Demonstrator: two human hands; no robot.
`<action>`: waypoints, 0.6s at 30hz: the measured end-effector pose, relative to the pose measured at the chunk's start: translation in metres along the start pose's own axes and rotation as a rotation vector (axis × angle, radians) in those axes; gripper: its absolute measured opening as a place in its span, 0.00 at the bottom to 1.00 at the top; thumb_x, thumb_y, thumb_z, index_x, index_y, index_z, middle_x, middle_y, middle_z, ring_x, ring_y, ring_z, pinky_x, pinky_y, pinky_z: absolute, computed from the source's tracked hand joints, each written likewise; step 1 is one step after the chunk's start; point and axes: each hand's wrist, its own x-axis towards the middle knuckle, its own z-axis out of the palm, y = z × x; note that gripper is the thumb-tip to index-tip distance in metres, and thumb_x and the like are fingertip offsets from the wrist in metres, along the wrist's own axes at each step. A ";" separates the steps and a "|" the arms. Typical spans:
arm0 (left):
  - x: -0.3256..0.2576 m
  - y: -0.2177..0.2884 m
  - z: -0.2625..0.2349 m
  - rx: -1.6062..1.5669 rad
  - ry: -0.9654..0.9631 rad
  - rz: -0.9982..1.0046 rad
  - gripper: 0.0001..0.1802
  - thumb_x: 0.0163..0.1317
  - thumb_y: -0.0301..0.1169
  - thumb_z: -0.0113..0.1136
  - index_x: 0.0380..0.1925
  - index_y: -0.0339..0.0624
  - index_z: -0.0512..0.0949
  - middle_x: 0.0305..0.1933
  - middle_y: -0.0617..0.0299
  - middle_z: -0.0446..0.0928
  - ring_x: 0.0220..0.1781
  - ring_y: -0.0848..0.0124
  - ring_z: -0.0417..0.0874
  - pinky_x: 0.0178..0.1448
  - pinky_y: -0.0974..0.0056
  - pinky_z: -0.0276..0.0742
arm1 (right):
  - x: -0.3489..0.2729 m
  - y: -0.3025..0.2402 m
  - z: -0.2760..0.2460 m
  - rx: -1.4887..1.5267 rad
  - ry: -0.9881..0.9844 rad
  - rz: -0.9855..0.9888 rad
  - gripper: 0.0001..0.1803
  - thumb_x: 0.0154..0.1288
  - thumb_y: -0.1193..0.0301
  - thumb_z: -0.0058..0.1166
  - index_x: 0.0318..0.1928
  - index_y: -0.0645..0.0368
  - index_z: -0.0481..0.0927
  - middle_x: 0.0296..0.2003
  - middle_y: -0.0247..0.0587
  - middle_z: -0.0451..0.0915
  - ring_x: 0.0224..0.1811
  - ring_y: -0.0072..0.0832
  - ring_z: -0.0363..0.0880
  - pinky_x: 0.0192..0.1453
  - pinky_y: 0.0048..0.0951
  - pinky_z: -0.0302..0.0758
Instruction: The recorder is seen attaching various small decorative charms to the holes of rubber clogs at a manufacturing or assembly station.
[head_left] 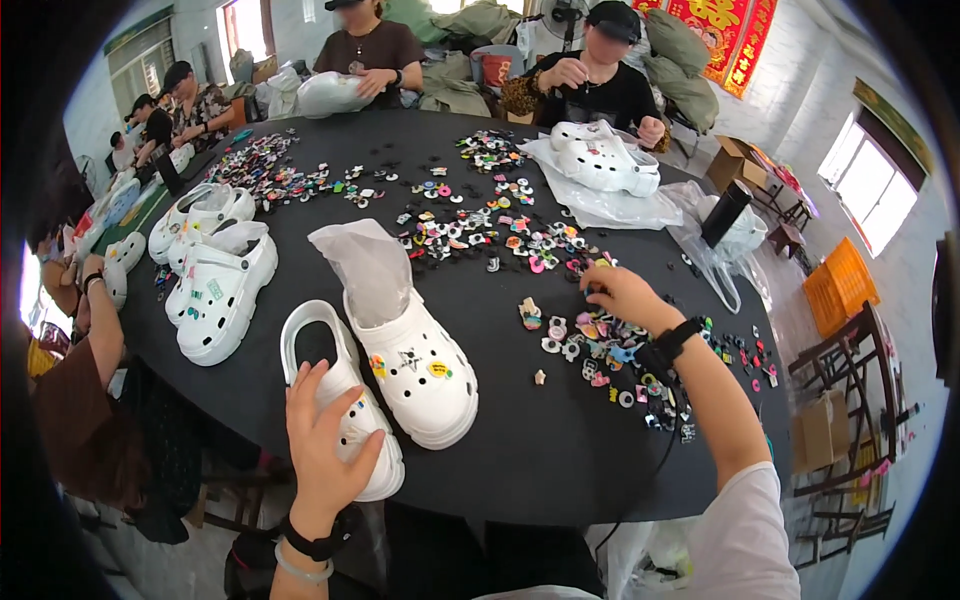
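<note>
A white clog (360,468) with small charms on its upper lies near the table's front edge. My left hand (328,430) grips its side, fingers spread and thumb across the toe part. Right beside it stands a second white clog (432,385), decorated with a star and colourful charms, clear plastic (370,270) sticking up from its opening. Over a pile of loose shoe charms (600,345) on the right is my right hand (622,297), fingers bent together above the pile's far edge. Whatever lies between those fingertips is too small to make out.
More white clogs (222,305) stand at the left; another pair (605,160) sits on plastic across the black table (520,470). Scattered charms (480,232) cover the table's middle. A dark bottle (727,213) stands at right. Co-workers (370,50) sit around, and a cable (655,465) crosses the front.
</note>
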 end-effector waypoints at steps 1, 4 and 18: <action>0.001 0.001 0.001 -0.020 0.020 0.002 0.26 0.48 0.32 0.71 0.51 0.44 0.79 0.69 0.43 0.65 0.74 0.41 0.60 0.74 0.34 0.49 | -0.007 0.002 -0.004 0.001 0.001 0.009 0.13 0.60 0.75 0.62 0.46 0.54 0.80 0.36 0.40 0.80 0.39 0.36 0.80 0.46 0.39 0.76; 0.008 0.009 0.002 -0.024 0.006 -0.005 0.24 0.48 0.32 0.71 0.49 0.45 0.80 0.69 0.45 0.66 0.74 0.43 0.61 0.74 0.35 0.50 | -0.029 0.000 -0.020 0.207 0.103 0.018 0.13 0.66 0.73 0.60 0.50 0.55 0.79 0.36 0.35 0.79 0.35 0.27 0.78 0.42 0.33 0.79; -0.008 0.004 0.007 0.063 0.026 -0.022 0.24 0.48 0.24 0.67 0.48 0.39 0.75 0.72 0.42 0.58 0.74 0.43 0.59 0.73 0.46 0.56 | -0.103 -0.036 -0.023 1.399 0.133 0.173 0.16 0.78 0.73 0.43 0.63 0.56 0.68 0.57 0.42 0.76 0.55 0.38 0.82 0.51 0.29 0.85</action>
